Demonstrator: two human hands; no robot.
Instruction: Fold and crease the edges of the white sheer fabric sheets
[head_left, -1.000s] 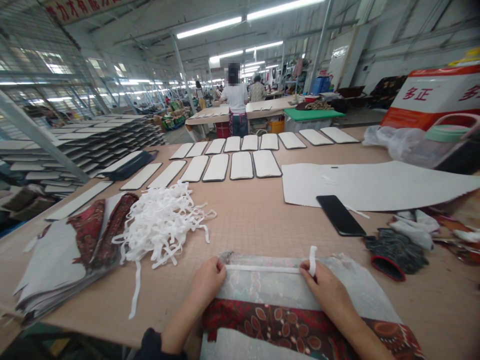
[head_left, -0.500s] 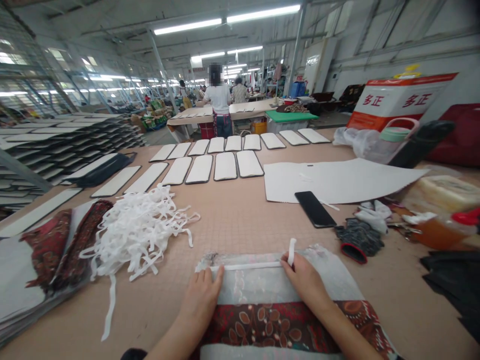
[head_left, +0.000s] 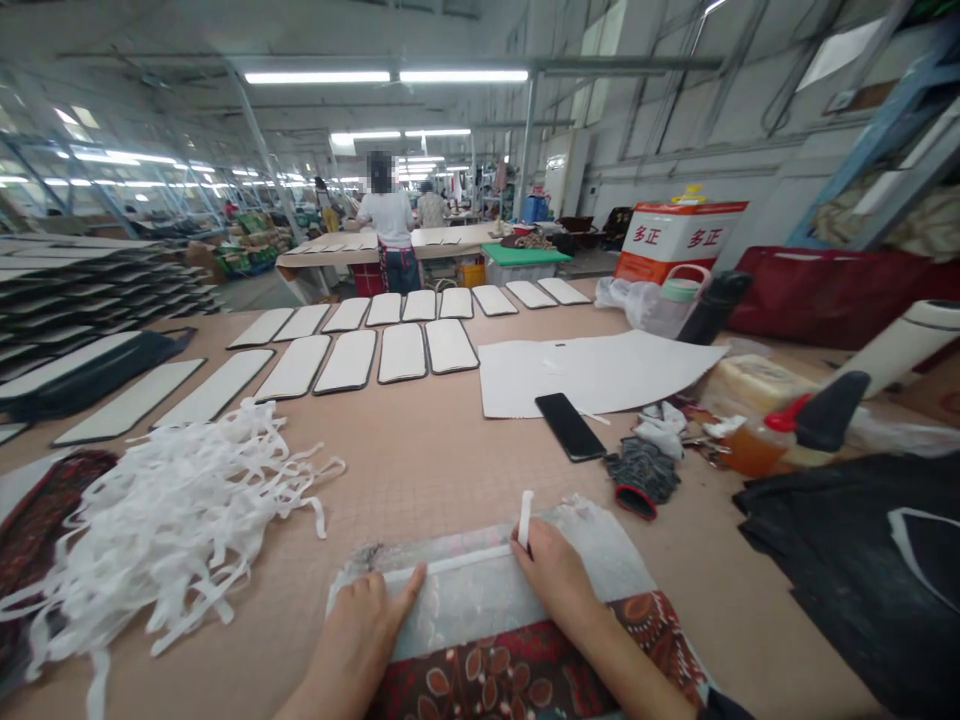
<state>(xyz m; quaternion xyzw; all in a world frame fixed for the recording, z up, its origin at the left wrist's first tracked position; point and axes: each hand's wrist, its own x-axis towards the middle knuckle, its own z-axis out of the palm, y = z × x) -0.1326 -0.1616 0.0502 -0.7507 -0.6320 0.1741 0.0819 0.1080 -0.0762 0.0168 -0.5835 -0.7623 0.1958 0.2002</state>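
Elastic tape stays pinched in right hand; left hand now lies open.

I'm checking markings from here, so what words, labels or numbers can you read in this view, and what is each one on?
"多正", in red, appears twice side by side on the white-and-orange box.
No other text is readable.

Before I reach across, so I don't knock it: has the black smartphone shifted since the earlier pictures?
No: the black smartphone still sits at the white sheet's lower edge.
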